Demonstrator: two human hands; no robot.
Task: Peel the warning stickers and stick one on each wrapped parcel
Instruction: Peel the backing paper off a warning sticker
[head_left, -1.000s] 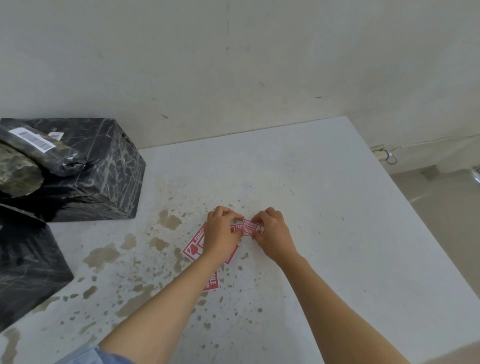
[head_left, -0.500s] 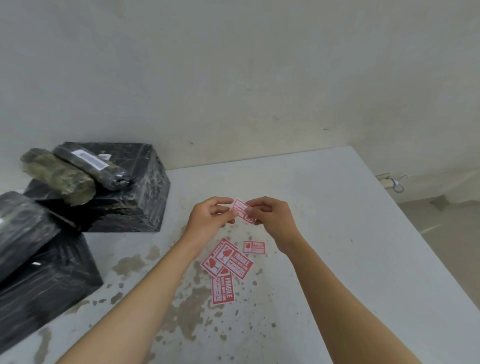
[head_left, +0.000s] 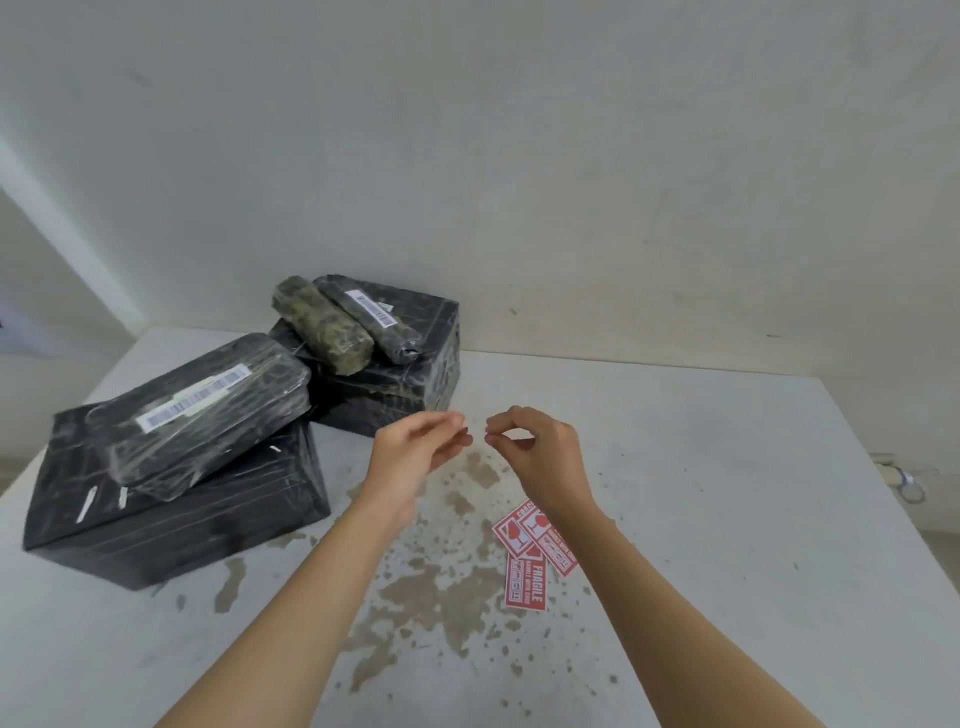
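Both hands hover above the table (head_left: 727, 545), fingertips a small gap apart. My left hand (head_left: 415, 452) has relaxed, nearly straight fingers. My right hand (head_left: 540, 447) pinches thumb to forefinger; the small sticker held a moment ago is too thin to make out there. Red FRAGILE stickers (head_left: 527, 577) lie overlapped on the table, partly under my right forearm. Left of my hands stands a large black wrapped box (head_left: 208, 525) with a flat black parcel (head_left: 218, 415) on top. Behind is another black box (head_left: 415, 384) carrying an olive roll (head_left: 322, 327) and a dark roll (head_left: 371, 325).
The table top is white with brown stains (head_left: 415, 597) in the middle. A plain wall stands behind it. At the right, past the table edge, a cable and socket (head_left: 901, 475) sit low on the wall.
The view has swung left, so the parcels sit nearer the middle. My hands have risen from the sticker pile and drawn slightly apart; the small red sticker between them no longer shows.
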